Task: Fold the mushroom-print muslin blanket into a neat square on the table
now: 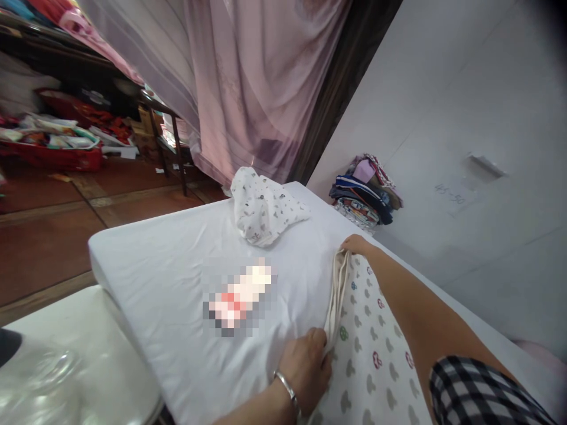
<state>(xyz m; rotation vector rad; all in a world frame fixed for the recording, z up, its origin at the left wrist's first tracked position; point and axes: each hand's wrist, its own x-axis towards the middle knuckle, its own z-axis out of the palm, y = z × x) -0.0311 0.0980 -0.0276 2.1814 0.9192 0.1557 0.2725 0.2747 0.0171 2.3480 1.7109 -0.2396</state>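
A white cloth (367, 354) printed with grey mouse heads and small coloured figures hangs folded between my hands. My left hand (306, 367), a silver bangle at its wrist, is closed on the near end of the layered cream edge. At the far end of that edge, my right hand (357, 244) pinches the corner, its arm reaching in from the right. Beyond them a second white cloth (266, 206) with small prints lies bunched on the bed (163, 248). Left of my hands is a blurred-out pinkish object (239, 298) whose kind I cannot tell.
Folded clothes (365, 192) are stacked by the white wall (478, 118). A pink curtain (266, 77) hangs behind the bed. At lower left stands a white surface (88, 330) with clear plastic on it. Further off, a red basket (66, 156) of items sits on the tiled floor.
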